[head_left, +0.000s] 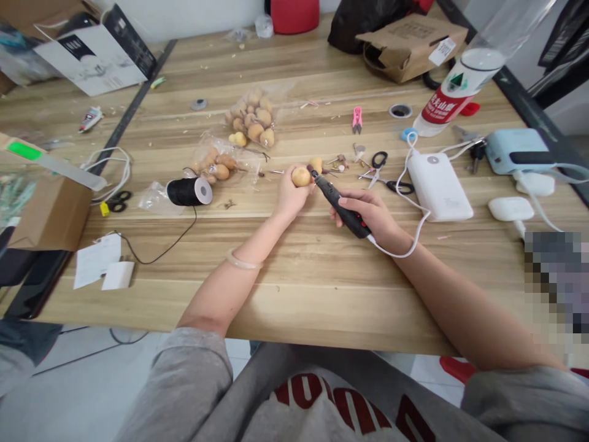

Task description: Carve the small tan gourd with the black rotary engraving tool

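Note:
My left hand [293, 195] is closed around a small tan gourd [301, 177], its rounded end facing me. In my right hand [370, 212] is a black rotary tool [343, 205] with a white cable at its rear. The tool's tip meets or nearly meets the gourd's right side; exact contact is too small to tell. Beyond my hands lie several little rotary bits [340, 161]. Black-handled scissors [380, 161] rest open to the right of them. Two clear bags of small gourds, a farther one [255, 116] and a nearer one [219, 164], sit at the upper left.
A white power bank [439, 184] and a water bottle [444, 101] stand at right. Pink nippers [357, 120] lie farther back. At left are a black thread spool [188, 191], white papers [99, 264] and a cardboard box [55, 212]. A paper bag [409, 46] is at the back.

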The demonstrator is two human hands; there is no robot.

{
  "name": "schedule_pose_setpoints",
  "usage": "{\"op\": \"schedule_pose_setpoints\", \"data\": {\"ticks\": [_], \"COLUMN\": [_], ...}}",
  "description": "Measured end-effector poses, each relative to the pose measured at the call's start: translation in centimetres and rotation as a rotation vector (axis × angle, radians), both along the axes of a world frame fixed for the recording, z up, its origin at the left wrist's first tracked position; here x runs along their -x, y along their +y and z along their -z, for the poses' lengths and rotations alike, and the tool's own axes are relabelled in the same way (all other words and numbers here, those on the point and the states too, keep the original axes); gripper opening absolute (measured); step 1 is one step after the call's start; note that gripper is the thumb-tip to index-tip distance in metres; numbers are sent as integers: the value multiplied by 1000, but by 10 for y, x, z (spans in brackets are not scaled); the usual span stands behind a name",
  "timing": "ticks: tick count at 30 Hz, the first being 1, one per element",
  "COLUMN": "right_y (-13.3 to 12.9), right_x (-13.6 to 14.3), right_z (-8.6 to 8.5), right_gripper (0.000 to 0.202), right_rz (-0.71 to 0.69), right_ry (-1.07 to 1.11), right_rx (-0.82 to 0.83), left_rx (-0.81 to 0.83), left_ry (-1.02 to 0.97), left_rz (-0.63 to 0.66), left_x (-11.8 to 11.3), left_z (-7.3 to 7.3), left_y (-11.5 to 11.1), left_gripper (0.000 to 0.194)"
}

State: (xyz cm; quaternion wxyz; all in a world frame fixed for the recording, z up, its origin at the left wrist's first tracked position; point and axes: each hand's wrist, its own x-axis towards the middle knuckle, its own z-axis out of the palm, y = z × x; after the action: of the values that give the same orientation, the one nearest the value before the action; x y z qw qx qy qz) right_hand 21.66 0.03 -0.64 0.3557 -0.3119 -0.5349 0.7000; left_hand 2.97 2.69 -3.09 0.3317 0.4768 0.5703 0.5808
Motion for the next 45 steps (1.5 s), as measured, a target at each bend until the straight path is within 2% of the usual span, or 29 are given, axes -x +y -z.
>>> {"op": "schedule_pose_setpoints", "data": {"ticks": [14,21,33,37,42,45], "right_y": [-1,-1,3,2,1,2], "right_x": [1,0,0,1,1,1], "right_z": [0,2,4,2,-1,-1], "right_gripper": [19,18,22,24,26,28], "right_rz": [45,35,50,90,88,100], "right_ry": [0,11,19,19,4,-1], "right_rx": [18,8,19,55,68,76], "left_rx": [-23,-21,62,96,137,137], "left_ry": [-7,-28,-331,-355,-350,-327], "left_rz": [22,17,29,-7,-16,-17], "left_x": [1,0,-3,-2,-2,-3], "left_z": [4,-2,-5,-3,0,-3], "left_y": [1,-2,-1,0,2,0], "left_gripper": [26,27,27,30,24,31]}}
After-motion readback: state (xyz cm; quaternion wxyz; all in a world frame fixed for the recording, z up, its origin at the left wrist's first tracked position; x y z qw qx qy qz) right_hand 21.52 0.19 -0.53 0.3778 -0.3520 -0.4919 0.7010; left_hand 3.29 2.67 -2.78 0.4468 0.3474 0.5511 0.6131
